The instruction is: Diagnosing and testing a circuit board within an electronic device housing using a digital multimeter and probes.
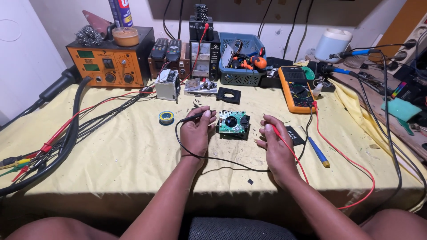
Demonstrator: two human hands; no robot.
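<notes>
Between my hands sits the green circuit board (232, 123); left hand (194, 133) pinches the black probe (195, 116), right hand (276, 144) the red probe (278, 132), multimeter (296, 89) behind.

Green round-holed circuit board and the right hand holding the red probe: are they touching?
Apart. The head view shows bare yellow cloth between the right hand and the green circuit board.

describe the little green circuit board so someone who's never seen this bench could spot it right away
Start from the yellow cloth covering the workbench and find the person's two hands near its middle. Between the left hand, which holds a black probe, and the right hand, which holds a red probe, lies the green circuit board. It is the only green board there, with a round black part at its centre.
</notes>
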